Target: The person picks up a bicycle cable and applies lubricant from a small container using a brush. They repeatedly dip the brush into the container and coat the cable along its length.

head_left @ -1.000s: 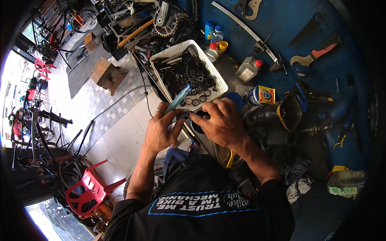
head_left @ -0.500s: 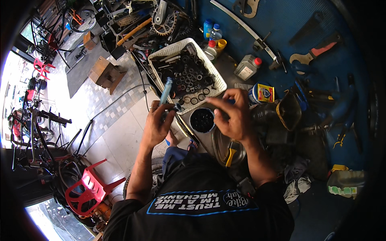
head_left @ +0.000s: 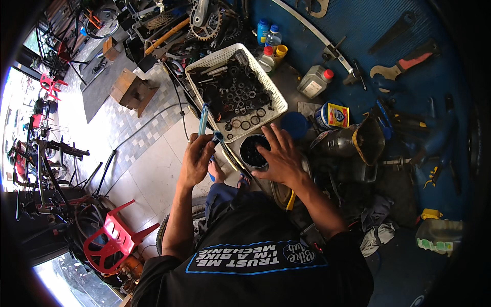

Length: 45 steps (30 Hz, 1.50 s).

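Note:
My left hand [head_left: 197,162] is closed around a slim, light-blue see-through stick [head_left: 203,120], which points up and away from me. A small dark round piece [head_left: 218,136] shows at the fingertips of the same hand; its kind is unclear. My right hand [head_left: 284,162] spreads its fingers over a round tin [head_left: 243,159] with dark contents. Some of its fingertips reach over the rim and into the opening, and nothing shows gripped between them. Just beyond the tin, a cream plastic basket [head_left: 279,100] holds rings, bearings and other dark bike parts.
Right of the basket are a blue lid [head_left: 294,124], a blue-and-yellow tub [head_left: 335,116], a cut clear bottle [head_left: 337,143] and a grey red-capped bottle [head_left: 315,82]. A yellow-handled tool [head_left: 291,199] lies near my waist. Tools hang on the blue wall; a red chair [head_left: 116,236] stands left.
My right hand has moved down and left to the tin, its fingers spreading from a bent pose. The blue lid is now uncovered. My left hand has shifted slightly left with the stick.

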Available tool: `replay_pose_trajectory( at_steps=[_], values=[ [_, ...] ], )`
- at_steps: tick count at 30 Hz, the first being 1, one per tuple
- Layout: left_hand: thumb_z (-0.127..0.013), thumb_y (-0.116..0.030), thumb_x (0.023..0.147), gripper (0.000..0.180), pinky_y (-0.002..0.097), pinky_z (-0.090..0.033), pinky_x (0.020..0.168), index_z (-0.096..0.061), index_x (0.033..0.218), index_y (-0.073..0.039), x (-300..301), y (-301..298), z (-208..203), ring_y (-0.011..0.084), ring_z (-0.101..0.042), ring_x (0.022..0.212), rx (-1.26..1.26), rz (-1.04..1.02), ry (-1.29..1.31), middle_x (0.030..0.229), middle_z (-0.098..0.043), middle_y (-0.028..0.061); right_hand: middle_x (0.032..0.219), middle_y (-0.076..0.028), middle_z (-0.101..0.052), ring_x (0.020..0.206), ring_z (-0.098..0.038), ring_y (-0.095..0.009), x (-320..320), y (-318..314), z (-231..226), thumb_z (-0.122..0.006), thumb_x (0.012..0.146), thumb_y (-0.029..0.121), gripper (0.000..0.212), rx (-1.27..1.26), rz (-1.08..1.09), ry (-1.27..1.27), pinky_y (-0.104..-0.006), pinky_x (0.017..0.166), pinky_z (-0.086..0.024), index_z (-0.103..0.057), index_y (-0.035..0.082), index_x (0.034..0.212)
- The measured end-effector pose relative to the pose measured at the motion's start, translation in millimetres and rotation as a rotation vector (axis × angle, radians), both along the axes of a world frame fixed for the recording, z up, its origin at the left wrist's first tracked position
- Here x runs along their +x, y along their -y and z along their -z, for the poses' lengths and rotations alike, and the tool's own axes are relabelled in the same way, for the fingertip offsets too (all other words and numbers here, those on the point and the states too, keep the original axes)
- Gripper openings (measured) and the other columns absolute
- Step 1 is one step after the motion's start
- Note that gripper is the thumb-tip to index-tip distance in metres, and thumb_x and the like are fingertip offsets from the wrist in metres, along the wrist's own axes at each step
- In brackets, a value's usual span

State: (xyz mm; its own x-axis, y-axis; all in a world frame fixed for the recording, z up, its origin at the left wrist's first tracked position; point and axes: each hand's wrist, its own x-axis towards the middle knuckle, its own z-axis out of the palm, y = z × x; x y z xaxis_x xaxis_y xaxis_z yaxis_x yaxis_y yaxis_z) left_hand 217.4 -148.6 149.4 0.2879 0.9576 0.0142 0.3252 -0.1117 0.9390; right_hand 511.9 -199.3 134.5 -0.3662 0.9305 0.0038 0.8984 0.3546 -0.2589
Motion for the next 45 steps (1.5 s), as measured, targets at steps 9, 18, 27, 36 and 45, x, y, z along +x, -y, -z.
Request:
replay_pose_trajectory(
  at_steps=[9, 18, 27, 36, 45],
  values=[
    [-0.071, -0.005, 0.101, 0.026, 0.0393, -0.052, 0.104, -0.066, 0.126, 0.002, 2.5, 7.4, 1.7, 0.0286, -0.067, 0.117, -0.008, 0.039, 0.051, 0.120, -0.062, 0.0137, 0.175, -0.018, -0.028, 0.165, -0.017, -0.039, -3.1, -1.3, 12.7, -0.091, 0.072, 0.058, 0.071, 0.031, -0.015, 0.045, -0.0592, 0.132, -0.022, -0.078, 0.010, 0.123],
    [-0.075, 0.001, 0.094, 0.030, 0.0390, -0.051, 0.107, -0.067, 0.123, 0.000, 7.8, 9.1, -6.4, 0.0274, -0.066, 0.119, 0.051, 0.035, 0.122, 0.121, -0.062, 0.0126, 0.173, -0.020, -0.030, 0.163, -0.020, -0.042, -5.3, -4.6, 12.6, -0.095, 0.069, 0.052, 0.065, 0.023, -0.020, 0.091, -0.0603, 0.131, -0.025, -0.079, 0.008, 0.113],
    [-0.081, 0.004, 0.086, 0.036, 0.0388, -0.052, 0.101, -0.067, 0.118, -0.002, 19.5, 12.9, -13.4, 0.0283, -0.066, 0.111, 0.190, -0.033, 0.020, 0.116, -0.062, 0.0126, 0.163, -0.026, -0.033, 0.157, -0.026, -0.051, 2.2, -3.2, -31.1, -0.091, 0.078, 0.053, 0.074, 0.093, -0.016, -0.439, -0.0617, 0.126, -0.026, -0.067, 0.011, 0.133],
    [-0.085, 0.001, 0.084, 0.037, 0.0426, -0.053, 0.095, -0.068, 0.117, -0.002, 38.8, 14.3, -32.7, 0.0336, -0.065, 0.107, 0.292, -0.056, -0.014, 0.114, -0.063, 0.0148, 0.166, -0.023, -0.035, 0.161, -0.021, -0.045, -14.7, 0.5, -72.4, -0.089, 0.079, 0.044, 0.073, 0.047, -0.111, -0.789, -0.0583, 0.130, -0.019, -0.067, 0.014, 0.142],
    [-0.085, 0.000, 0.084, 0.038, 0.0460, -0.052, 0.096, -0.068, 0.118, -0.003, 39.4, 18.4, -40.7, 0.0378, -0.063, 0.110, 0.343, -0.072, -0.079, 0.115, -0.064, 0.0167, 0.157, -0.021, -0.042, 0.154, -0.030, -0.049, -28.1, 2.7, -86.3, -0.087, 0.079, 0.047, 0.070, 0.225, -0.039, -0.467, -0.0622, 0.124, -0.030, -0.069, 0.013, 0.138]
  ],
)
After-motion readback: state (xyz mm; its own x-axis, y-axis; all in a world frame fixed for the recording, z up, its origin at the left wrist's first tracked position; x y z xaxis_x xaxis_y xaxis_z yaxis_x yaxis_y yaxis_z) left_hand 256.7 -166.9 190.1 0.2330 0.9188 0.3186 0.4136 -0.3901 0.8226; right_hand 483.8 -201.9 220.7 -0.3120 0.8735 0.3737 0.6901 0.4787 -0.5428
